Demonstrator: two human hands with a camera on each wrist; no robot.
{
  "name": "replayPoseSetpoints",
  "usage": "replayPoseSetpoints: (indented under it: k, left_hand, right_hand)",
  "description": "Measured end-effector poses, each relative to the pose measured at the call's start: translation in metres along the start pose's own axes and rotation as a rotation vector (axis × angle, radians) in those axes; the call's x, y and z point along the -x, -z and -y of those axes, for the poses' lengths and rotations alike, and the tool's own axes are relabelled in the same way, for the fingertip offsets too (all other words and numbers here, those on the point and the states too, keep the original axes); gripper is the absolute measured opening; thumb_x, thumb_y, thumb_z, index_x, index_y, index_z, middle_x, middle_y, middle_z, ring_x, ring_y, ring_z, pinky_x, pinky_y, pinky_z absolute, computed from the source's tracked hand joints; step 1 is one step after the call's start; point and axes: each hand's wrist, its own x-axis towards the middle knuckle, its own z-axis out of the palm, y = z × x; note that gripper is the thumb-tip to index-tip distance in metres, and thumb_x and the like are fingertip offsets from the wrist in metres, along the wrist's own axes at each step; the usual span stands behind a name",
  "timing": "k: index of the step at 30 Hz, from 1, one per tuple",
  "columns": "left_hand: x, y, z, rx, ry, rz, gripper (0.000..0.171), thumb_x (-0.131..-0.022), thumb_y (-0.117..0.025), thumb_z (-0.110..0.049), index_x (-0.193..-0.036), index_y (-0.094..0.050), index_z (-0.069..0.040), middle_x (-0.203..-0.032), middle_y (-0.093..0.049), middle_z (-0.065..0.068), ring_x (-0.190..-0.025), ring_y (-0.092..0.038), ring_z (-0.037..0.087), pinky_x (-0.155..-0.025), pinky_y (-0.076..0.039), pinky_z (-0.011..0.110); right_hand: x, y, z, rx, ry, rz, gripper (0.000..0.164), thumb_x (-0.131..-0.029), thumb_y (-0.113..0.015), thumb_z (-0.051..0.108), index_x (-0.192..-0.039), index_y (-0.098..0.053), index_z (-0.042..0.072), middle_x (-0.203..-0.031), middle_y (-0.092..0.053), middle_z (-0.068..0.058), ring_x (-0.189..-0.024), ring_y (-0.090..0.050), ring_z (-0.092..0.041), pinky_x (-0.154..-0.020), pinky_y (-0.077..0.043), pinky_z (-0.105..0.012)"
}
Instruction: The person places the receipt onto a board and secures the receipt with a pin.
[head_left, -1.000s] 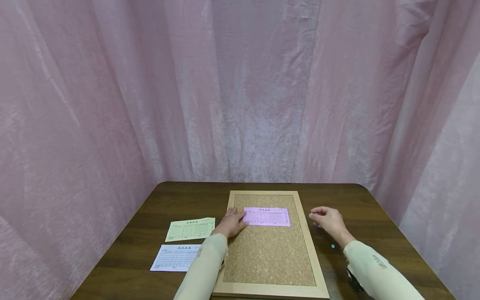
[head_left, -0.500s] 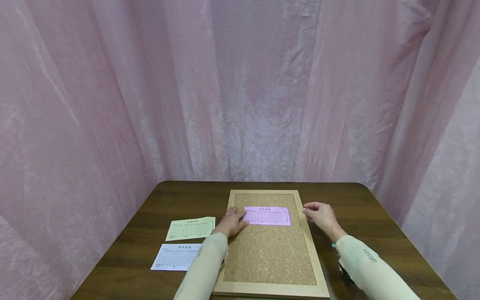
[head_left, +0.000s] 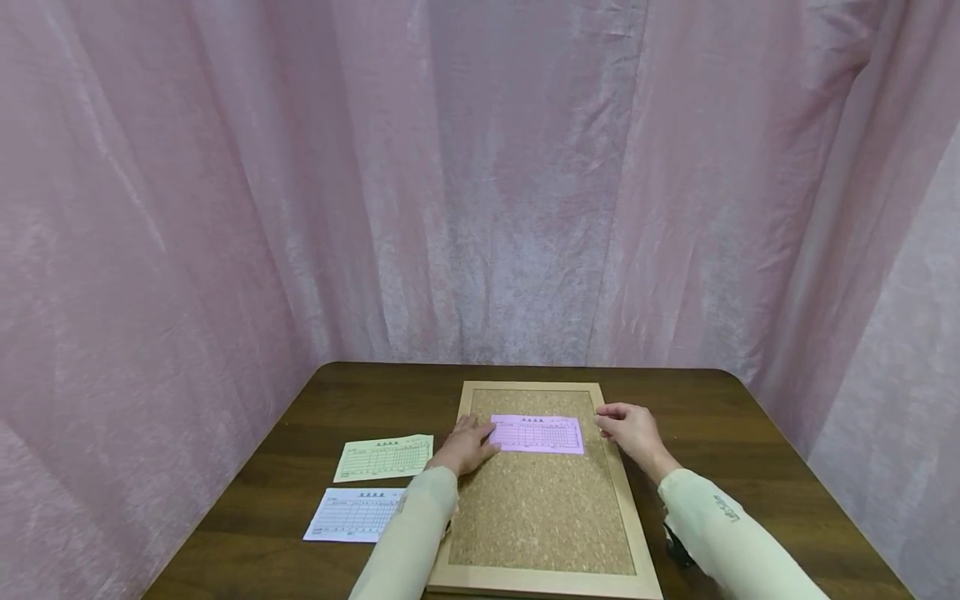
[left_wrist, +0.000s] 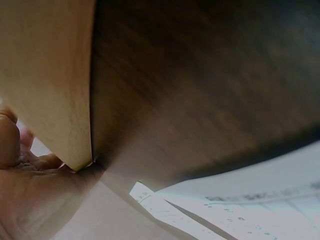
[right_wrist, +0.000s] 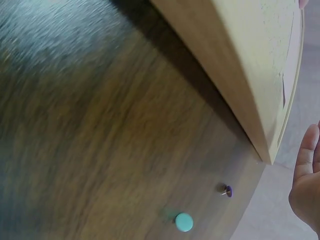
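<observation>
A wood-framed corkboard (head_left: pixel 540 517) lies flat on the table. On its upper part rests a pink-purple printed slip (head_left: pixel 537 435). My left hand (head_left: pixel 467 447) lies spread over the board's left side, its fingertips and thumb at the slip's left edge. In the left wrist view the palm sits by the frame's corner. My right hand (head_left: pixel 634 435) hovers at the board's right frame, thumb and forefinger together on a small pale thumbtack (head_left: pixel 597 420), just right of the slip. The tack is tiny, and its pin cannot be made out. Only part of that hand shows in the right wrist view.
Left of the board lie a green slip (head_left: pixel 386 459) and a bluish-white slip (head_left: pixel 349 515), the latter partly behind my left sleeve. A teal thumbtack (right_wrist: pixel 184 222) and a purple one (right_wrist: pixel 229 191) rest on the dark wooden table (right_wrist: pixel 125 140). Pink curtains (head_left: pixel 525 183) hang behind.
My right hand has moved left from beside the board to its right frame, close to the pink-purple slip. My left hand and the slips have stayed put.
</observation>
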Motion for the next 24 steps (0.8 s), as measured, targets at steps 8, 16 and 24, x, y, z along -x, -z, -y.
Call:
replayPoseSetpoints:
  k: [8,16,24]
  left_hand:
    - [-0.001,0.0,0.0,-0.001,0.001,-0.004,0.052,-0.101,-0.057,-0.034,-0.148,-0.049,-0.012,-0.16,-0.024,0.022,-0.149,-0.013,0.038,-0.118,-0.018,0.052]
    - [-0.002,-0.002,0.002,0.007,0.007,-0.006,0.052,-0.101,-0.058,-0.035,-0.147,-0.05,-0.012,-0.16,-0.023,0.022,-0.149,-0.013,0.038,-0.118,-0.018,0.052]
    - [-0.001,0.0,0.001,0.0,-0.001,-0.007,0.052,-0.101,-0.057,-0.034,-0.148,-0.049,-0.012,-0.16,-0.024,0.022,-0.149,-0.014,0.037,-0.118,-0.017,0.051]
  right_hand:
    - [-0.004,-0.009,0.007,-0.04,-0.009,0.007,0.026,-0.092,-0.068,0.006,-0.112,-0.066,-0.012,-0.089,-0.071,-0.013,-0.073,-0.067,-0.021,-0.066,-0.057,-0.038]
    - [-0.007,-0.019,0.016,-0.029,0.001,-0.009,0.021,-0.092,-0.068,0.006,-0.108,-0.069,-0.009,-0.091,-0.072,-0.013,-0.075,-0.068,-0.019,-0.072,-0.058,-0.042]
    - [-0.008,-0.031,0.029,-0.055,-0.019,-0.046,0.022,-0.092,-0.067,0.004,-0.11,-0.069,-0.009,-0.093,-0.073,-0.015,-0.071,-0.066,-0.013,-0.069,-0.058,-0.032]
